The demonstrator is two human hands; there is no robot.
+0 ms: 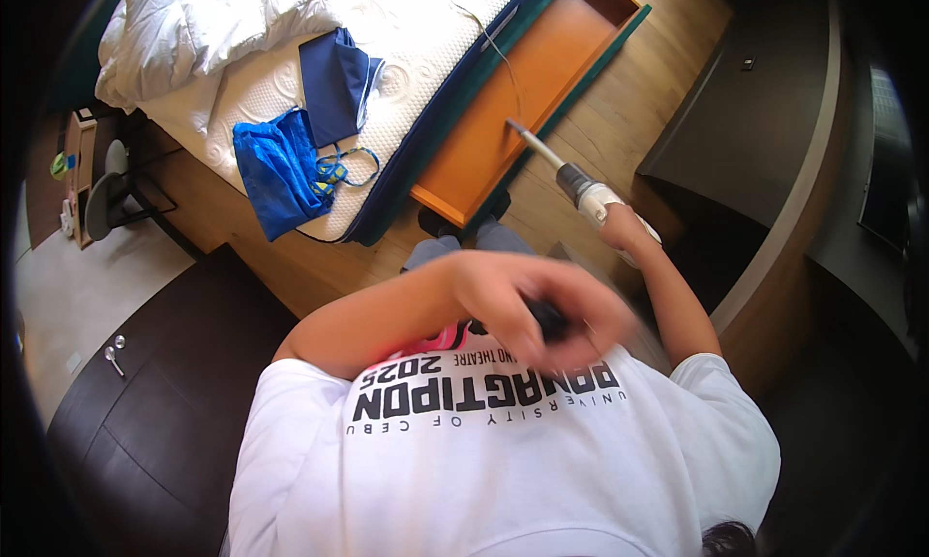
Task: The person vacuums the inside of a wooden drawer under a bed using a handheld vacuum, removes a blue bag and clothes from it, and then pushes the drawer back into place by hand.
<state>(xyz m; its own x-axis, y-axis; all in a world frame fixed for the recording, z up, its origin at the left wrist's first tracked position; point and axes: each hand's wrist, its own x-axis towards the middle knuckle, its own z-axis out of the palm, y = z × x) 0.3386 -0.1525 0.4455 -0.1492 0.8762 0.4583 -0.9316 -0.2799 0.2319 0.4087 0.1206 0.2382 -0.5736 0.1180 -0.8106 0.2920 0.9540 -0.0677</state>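
Note:
My right hand [624, 230] grips a white handheld vacuum cleaner [592, 197] with a dark grey collar and a thin pale tube. The tube's tip reaches over the orange-brown wooden drawer [450, 175], which stands pulled out from the bed's side. Close to my chest, my left hand [556, 310] is curled around a small black object [548, 319]; motion blur and fingers hide its kind. A thin cord [503, 61] runs from the mattress down across the drawer toward the tube tip.
On the white mattress [406, 83] lie a bright blue bag [281, 170] with patterned straps, a folded navy cloth [334, 88] and a white duvet [213, 34]. A dark cabinet [735, 92] stands at the right, a dark door [164, 392] at the left, a chair [108, 194] beyond.

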